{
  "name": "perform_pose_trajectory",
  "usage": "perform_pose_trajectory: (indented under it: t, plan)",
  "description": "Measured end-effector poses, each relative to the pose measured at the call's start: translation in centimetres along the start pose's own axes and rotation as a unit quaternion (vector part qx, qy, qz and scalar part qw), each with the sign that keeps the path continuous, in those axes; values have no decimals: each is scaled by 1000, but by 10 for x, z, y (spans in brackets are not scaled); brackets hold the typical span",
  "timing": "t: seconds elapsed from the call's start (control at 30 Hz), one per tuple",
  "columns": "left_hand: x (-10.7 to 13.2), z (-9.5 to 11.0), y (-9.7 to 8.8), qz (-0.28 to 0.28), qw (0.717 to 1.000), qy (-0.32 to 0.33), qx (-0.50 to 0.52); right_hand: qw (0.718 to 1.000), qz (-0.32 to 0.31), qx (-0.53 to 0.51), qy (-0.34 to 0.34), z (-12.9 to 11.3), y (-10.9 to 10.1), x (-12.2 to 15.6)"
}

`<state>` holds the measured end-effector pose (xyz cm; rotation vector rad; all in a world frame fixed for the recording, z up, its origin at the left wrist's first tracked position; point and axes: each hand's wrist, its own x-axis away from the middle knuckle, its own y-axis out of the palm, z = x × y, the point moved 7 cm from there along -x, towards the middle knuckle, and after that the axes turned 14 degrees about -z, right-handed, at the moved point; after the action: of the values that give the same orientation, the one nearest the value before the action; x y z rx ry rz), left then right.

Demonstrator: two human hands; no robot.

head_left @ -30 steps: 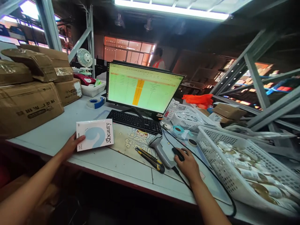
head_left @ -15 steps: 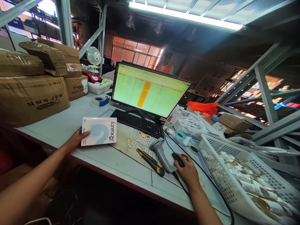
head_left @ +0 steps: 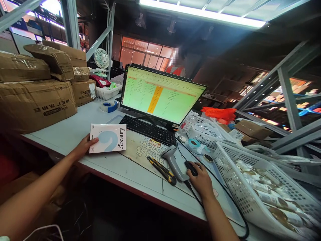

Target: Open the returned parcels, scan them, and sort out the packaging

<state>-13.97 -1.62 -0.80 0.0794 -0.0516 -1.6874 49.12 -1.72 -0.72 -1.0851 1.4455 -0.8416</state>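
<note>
Over desk (head_left: pixel 107 169) | L hand (head_left: pixel 86 146): box (head_left: pixel 109 139) | long axis crosswise, face prob. up

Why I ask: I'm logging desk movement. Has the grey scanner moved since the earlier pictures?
No: against the printed desk mat, the grey scanner shows no clear shift in any direction.

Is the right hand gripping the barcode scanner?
No, the right hand is on the black computer mouse; the barcode scanner lies beside it.
</note>
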Motion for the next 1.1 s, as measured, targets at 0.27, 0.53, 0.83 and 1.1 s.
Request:
perform_pose_trajectory:
  t: [0.27, 0.53, 0.83, 1.1]
  plan:
    - [-2, -2, -1, -4, 1000, -2, -2, 1000, 4, -14, 15, 1, 0, 1]
    - [-5, -3, 4, -56, 985, 29, -160, 997, 70, -10, -26, -9, -11, 1]
    - [2, 1, 24, -124, 957, 55, -257, 975, 152, -3, -160, -133, -83, -20]
    - [8, 5, 24, -67, 883, 154, -439, 916, -188, 17, -353, -388, -50, -20]
